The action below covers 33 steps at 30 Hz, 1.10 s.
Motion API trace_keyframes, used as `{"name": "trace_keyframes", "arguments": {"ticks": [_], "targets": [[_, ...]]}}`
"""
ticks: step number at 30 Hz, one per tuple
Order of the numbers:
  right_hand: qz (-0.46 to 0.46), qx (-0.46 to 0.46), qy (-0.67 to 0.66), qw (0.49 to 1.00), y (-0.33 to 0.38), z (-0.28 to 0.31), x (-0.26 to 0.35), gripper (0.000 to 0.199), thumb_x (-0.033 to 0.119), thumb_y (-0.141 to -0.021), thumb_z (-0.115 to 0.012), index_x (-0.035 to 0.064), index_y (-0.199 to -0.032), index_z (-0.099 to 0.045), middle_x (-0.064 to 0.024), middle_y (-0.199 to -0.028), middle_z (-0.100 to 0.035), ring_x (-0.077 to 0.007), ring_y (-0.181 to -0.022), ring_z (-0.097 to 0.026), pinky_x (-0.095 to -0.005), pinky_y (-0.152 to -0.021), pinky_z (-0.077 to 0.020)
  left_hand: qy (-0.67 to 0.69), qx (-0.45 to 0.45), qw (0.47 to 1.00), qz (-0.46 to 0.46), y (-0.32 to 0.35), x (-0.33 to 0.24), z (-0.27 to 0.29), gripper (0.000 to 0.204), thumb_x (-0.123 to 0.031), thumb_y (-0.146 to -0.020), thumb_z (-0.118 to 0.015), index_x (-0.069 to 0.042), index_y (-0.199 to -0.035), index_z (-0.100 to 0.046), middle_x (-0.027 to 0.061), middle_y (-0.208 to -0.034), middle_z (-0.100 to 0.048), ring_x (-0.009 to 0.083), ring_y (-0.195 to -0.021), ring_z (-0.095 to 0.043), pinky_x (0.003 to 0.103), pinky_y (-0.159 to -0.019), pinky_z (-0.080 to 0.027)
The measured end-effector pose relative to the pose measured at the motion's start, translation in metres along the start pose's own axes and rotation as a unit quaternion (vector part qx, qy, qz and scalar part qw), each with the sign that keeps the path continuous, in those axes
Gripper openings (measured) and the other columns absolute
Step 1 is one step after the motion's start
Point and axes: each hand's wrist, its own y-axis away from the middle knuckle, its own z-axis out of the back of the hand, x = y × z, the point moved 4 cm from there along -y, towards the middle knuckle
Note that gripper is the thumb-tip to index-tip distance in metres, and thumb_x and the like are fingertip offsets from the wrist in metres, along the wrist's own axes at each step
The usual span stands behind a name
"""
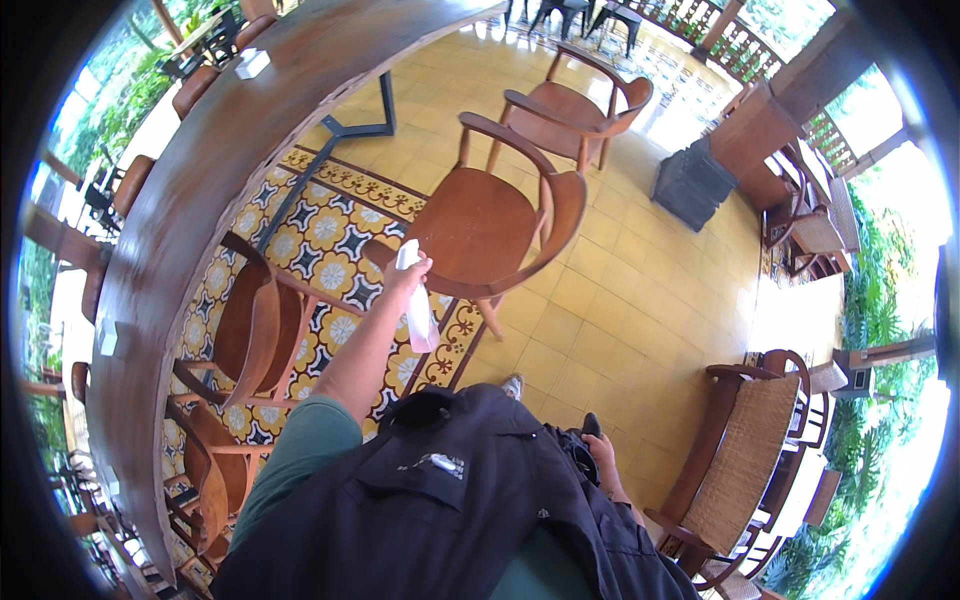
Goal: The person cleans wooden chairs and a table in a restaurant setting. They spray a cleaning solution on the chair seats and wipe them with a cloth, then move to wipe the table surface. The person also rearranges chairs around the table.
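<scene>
My left hand (408, 276) reaches forward, its fingers closed round the white top of a spray bottle (421, 325). The lower part of the bottle is see-through with a pinkish tint. It hangs beside the seat of a brown wooden armchair (475, 225), whose curved armrest runs just behind my hand. Low at my right side, my right hand (602, 452) is closed on a small black object (592, 425), too small and dark to make out. My dark jacket hides part of that arm.
A long wooden table (150, 230) curves along the left, with wooden chairs (255, 330) beside it. Another armchair (565, 110) stands farther ahead. A post on a dark stone base (695, 185) rises at the right. Below it is a woven-backed bench (745, 450).
</scene>
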Motion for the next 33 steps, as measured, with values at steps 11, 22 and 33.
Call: {"name": "trace_keyframes", "arguments": {"ticks": [11,22,33], "targets": [[-0.119,-0.071,-0.056,0.989,-0.04,0.126,0.003,0.032,0.018,-0.079,-0.072,-0.0034,-0.102,-0.066,-0.0131,-0.084,-0.071,-0.0259,-0.073,-0.069,-0.0392,-0.064,-0.0552,-0.038,0.065,0.997,0.025,-0.013,-0.035,-0.122,0.02,-0.009,-0.084,-0.078,-0.01,-0.103,-0.07,-0.0006,-0.089,-0.069,0.0091,-0.073,-0.061,0.027,-0.063,-0.047],[0.19,-0.081,0.087,0.975,-0.179,0.05,0.373,0.054,0.021,-0.081,-0.069,0.0014,-0.131,-0.06,-0.0169,-0.114,-0.069,-0.0267,-0.103,-0.066,-0.0372,-0.091,-0.0515,-0.075,0.205,0.966,0.141,-0.075,-0.045,-0.236,0.03,-0.015,-0.087,-0.076,-0.008,-0.115,-0.066,0.001,-0.095,-0.068,0.0104,-0.079,-0.059,0.026,-0.069,-0.047],[0.623,0.193,0.527,0.545,-0.201,-0.247,0.693,0.046,0.012,-0.086,-0.064,0.0129,-0.132,-0.061,-0.0199,-0.122,-0.067,-0.0372,-0.109,-0.065,-0.0475,-0.096,-0.0498,-0.106,-0.011,0.987,0.124,-0.066,0.032,-0.152,0.03,-0.021,-0.084,-0.077,-0.007,-0.11,-0.073,0.0041,-0.087,-0.073,0.0132,-0.075,-0.067,0.032,-0.069,-0.054]]}}
